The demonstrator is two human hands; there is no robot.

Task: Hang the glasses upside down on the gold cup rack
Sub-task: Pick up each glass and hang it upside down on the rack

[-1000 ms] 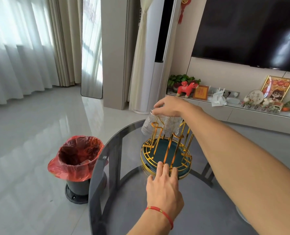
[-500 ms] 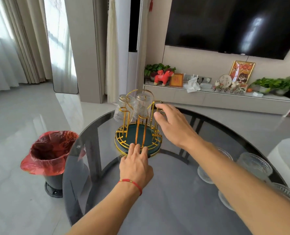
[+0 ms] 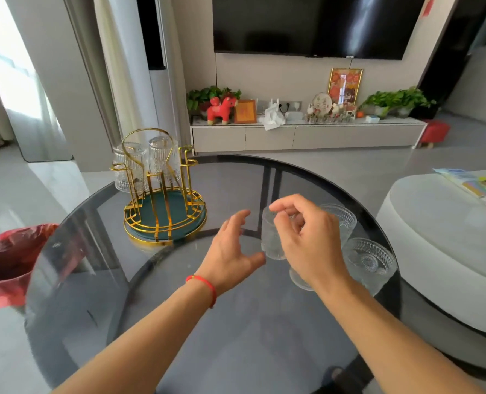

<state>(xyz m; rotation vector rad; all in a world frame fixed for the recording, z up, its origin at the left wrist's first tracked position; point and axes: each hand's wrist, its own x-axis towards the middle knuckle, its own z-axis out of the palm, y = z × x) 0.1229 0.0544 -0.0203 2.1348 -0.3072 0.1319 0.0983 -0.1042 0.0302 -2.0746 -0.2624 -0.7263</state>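
Observation:
The gold cup rack (image 3: pixel 162 220) with a green base stands at the far left of the round dark glass table (image 3: pixel 179 322). Two ribbed glasses hang upside down on it, one at the left (image 3: pixel 129 169) and one at the middle (image 3: pixel 163 157). A clear glass (image 3: pixel 271 243) stands upright near the table's middle. My right hand (image 3: pixel 310 245) curls over its rim from the right; whether the fingers grip it is hidden. My left hand (image 3: pixel 233 251) is open just left of the glass, thumb near its base. More glasses stand to the right, at the back (image 3: pixel 342 220) and near the edge (image 3: pixel 374 261).
Another glass (image 3: pixel 300 281) is partly hidden under my right wrist. A bin with a red bag (image 3: pixel 6 260) stands on the floor left of the table. A pale round sofa (image 3: pixel 440 237) is at the right. A TV cabinet (image 3: pixel 307 135) lines the far wall.
My right hand has left the rack and moved right to the standing glass. My left hand has come off the rack's base and moved right beside that glass. The view has swung right.

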